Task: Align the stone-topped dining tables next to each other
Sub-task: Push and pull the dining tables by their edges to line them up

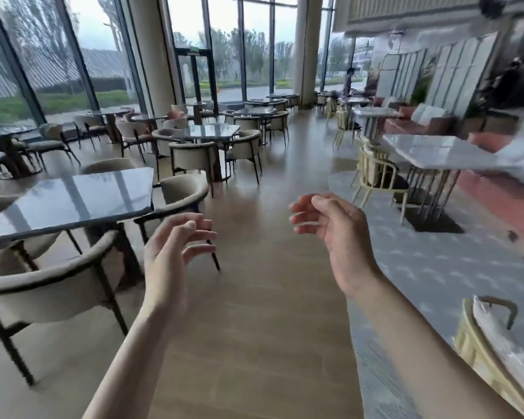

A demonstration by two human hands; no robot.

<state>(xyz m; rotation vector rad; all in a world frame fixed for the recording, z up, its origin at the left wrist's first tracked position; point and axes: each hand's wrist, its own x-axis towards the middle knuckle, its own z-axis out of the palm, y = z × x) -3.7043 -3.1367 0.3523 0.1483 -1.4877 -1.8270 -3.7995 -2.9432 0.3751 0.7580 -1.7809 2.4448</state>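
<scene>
- While both bare forearms reach out over the wood-look floor (260,297), the left hand (171,252) hangs with its grip loose and spread, fingers curled, holding nothing.
- Right hand (336,234) matches it: palm turned inward, fingers apart, grip empty.
- Low right, a cream metal-framed chair (484,352) pokes in over the pale patterned carpet (430,267).
- Just left of the hands sits the nearest stone-topped bench (73,201): dark, glossy, squarish slab mirroring the windows, on dark legs, ringed by beige curved-back chairs (43,282).
- Right side, well apart across the aisle, a white marble-look bench (430,152) on slim metal legs, pink sofa seating (502,201) beside it.
- Further on, another dark polished bench (209,130) with rounded chairs.
- Beyond, tall glass windows (58,55), blurred.
</scene>
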